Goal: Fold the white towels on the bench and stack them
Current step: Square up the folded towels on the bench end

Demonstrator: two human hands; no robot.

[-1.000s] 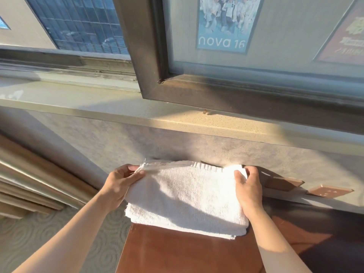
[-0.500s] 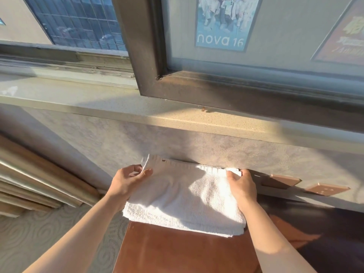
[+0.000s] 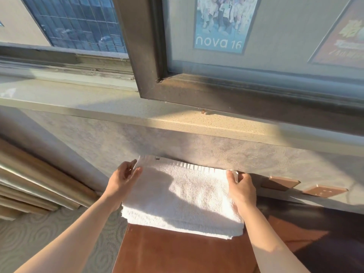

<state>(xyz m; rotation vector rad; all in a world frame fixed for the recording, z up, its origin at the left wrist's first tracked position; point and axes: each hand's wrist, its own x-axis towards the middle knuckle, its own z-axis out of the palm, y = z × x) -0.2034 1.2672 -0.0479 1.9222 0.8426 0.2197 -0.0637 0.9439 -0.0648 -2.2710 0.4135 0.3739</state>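
Observation:
A folded white towel (image 3: 183, 196) lies on top of a stack of folded white towels (image 3: 177, 225) at the far end of the brown bench (image 3: 177, 253), against the wall. My left hand (image 3: 123, 179) holds the top towel's far left corner, thumb on top and fingers at the edge. My right hand (image 3: 241, 189) pinches its far right corner against the wall. The stack's left side hangs slightly past the bench edge.
A grey wall and a stone window sill (image 3: 177, 119) rise right behind the stack. Two brown socket plates (image 3: 323, 191) sit on the wall to the right. Curtain folds (image 3: 35, 184) hang at the left, over patterned carpet (image 3: 39, 243).
Both hands have pushed the top towel's far edge back towards the wall and spread it flatter on the stack. The left hand's fingers have loosened on the corner.

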